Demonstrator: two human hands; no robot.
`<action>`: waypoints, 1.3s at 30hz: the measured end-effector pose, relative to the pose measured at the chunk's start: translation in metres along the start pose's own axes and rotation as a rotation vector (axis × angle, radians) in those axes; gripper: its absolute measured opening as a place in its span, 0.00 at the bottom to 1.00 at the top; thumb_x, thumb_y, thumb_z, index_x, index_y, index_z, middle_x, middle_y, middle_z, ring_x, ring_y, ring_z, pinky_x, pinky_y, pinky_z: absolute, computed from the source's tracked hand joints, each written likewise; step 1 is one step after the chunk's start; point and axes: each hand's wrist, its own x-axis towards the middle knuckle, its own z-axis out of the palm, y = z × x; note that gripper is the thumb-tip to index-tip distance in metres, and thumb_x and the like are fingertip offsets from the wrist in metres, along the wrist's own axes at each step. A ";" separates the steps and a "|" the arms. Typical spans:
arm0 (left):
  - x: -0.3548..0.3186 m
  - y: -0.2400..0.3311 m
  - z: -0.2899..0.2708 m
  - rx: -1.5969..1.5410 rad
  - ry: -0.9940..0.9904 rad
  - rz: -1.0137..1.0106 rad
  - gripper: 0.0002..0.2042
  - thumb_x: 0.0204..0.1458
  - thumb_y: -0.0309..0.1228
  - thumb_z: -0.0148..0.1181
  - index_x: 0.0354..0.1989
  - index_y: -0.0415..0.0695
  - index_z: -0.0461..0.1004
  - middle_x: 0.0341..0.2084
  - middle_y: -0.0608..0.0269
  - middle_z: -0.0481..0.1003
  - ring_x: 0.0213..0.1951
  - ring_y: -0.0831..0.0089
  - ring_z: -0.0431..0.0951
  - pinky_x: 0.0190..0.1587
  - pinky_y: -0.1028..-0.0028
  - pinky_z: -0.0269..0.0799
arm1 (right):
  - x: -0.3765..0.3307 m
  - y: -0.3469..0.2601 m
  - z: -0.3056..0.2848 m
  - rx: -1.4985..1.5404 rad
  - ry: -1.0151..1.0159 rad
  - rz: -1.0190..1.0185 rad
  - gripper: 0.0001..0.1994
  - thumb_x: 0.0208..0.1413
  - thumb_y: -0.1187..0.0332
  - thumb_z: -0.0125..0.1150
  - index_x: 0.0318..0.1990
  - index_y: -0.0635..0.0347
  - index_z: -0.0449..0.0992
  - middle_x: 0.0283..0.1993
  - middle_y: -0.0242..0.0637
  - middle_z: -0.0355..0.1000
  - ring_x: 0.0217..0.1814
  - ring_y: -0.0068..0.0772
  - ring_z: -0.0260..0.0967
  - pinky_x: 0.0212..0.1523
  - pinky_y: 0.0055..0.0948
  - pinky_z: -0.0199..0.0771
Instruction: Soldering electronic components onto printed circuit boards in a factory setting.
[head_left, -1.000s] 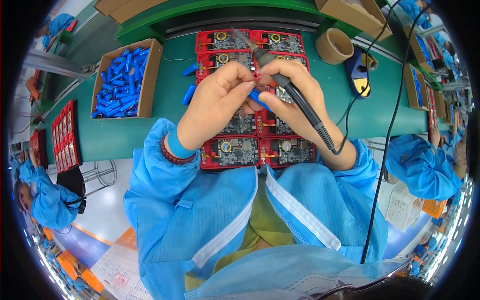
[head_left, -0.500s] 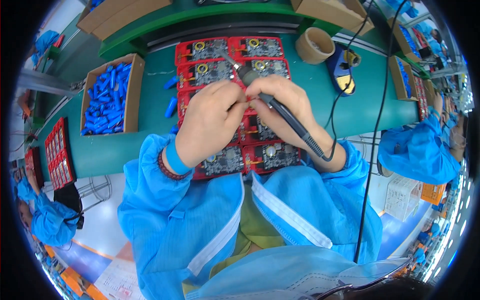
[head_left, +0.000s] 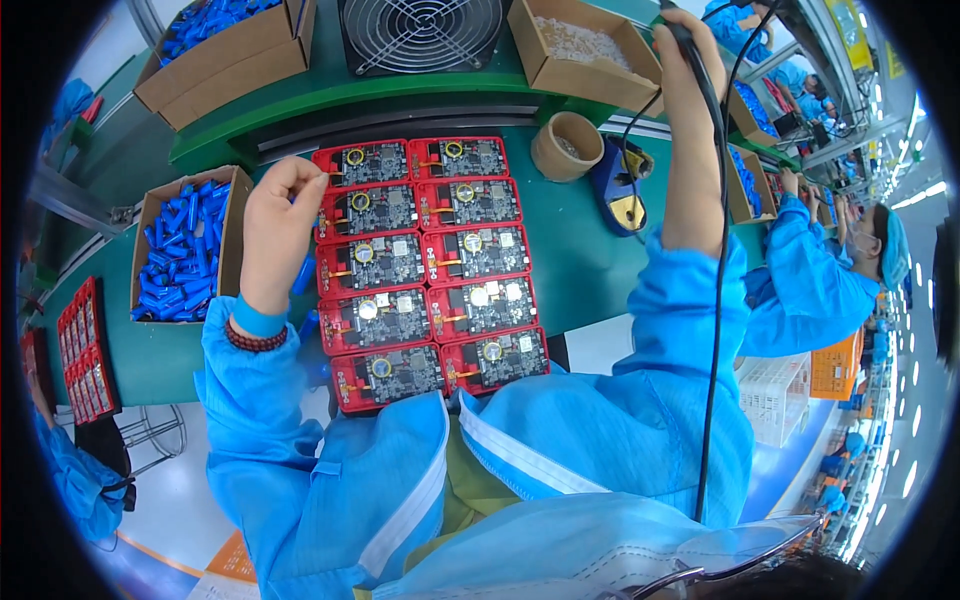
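A block of red trays (head_left: pixel 435 262), set in two columns, carries dark circuit boards, each with a round part ringed in yellow or silver. My left hand (head_left: pixel 278 235) is beside the upper left edge of the trays, its thumb and fingertips pinched together. Whatever lies in that pinch, if anything, is too small to make out. High at the far right, above the shelf, my right hand (head_left: pixel 690 75) grips a black soldering iron (head_left: pixel 686 36); its tip is out of sight. Below that arm stands a blue soldering iron stand (head_left: pixel 622 195) with a yellow sponge.
A cardboard box of blue cylindrical cells (head_left: pixel 190 250) sits to the left, with loose blue cells (head_left: pixel 303 275) by the trays. A tan round pot (head_left: pixel 566 147) stands behind. On the green shelf are a fan (head_left: pixel 420 35) and cartons. A black cable (head_left: pixel 716 300) hangs at right.
My right hand has lifted the soldering iron from over the boards to the far upper right. My left hand has drawn away to the left, uncovering the trays. The whole view has shifted.
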 end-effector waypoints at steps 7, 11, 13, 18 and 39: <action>0.035 -0.037 -0.019 0.267 -0.008 0.063 0.04 0.51 0.25 0.54 0.28 0.38 0.69 0.19 0.67 0.65 0.26 0.81 0.63 0.27 0.78 0.59 | 0.004 0.014 -0.003 -0.037 0.141 -0.085 0.11 0.56 0.63 0.55 0.40 0.59 0.76 0.30 0.34 0.72 0.33 0.25 0.68 0.37 0.23 0.67; 0.046 -0.071 -0.013 0.308 -0.039 0.095 0.05 0.49 0.26 0.56 0.27 0.37 0.71 0.20 0.63 0.69 0.26 0.76 0.68 0.29 0.75 0.64 | -0.057 -0.059 0.032 0.569 -0.150 0.123 0.13 0.61 0.66 0.47 0.34 0.65 0.74 0.23 0.32 0.66 0.24 0.17 0.60 0.27 0.18 0.59; 0.055 -0.066 -0.001 0.392 -0.054 0.093 0.06 0.48 0.28 0.56 0.28 0.38 0.72 0.23 0.56 0.72 0.29 0.64 0.72 0.32 0.68 0.67 | -0.089 -0.076 0.045 0.607 -0.431 0.152 0.12 0.61 0.66 0.47 0.33 0.65 0.74 0.24 0.31 0.68 0.23 0.15 0.61 0.22 0.16 0.58; 0.064 -0.072 0.010 0.454 -0.095 0.055 0.07 0.48 0.31 0.57 0.28 0.40 0.74 0.27 0.52 0.73 0.32 0.55 0.73 0.36 0.62 0.69 | -0.119 -0.093 0.112 0.740 -0.689 0.313 0.11 0.59 0.65 0.52 0.33 0.63 0.75 0.29 0.29 0.71 0.25 0.14 0.60 0.26 0.17 0.61; 0.081 -0.094 0.012 0.599 -0.140 0.130 0.07 0.48 0.31 0.59 0.29 0.40 0.76 0.25 0.57 0.69 0.28 0.62 0.72 0.32 0.68 0.67 | -0.126 -0.087 0.168 0.643 -0.711 0.236 0.16 0.62 0.58 0.47 0.34 0.62 0.75 0.18 0.25 0.61 0.20 0.13 0.54 0.22 0.16 0.53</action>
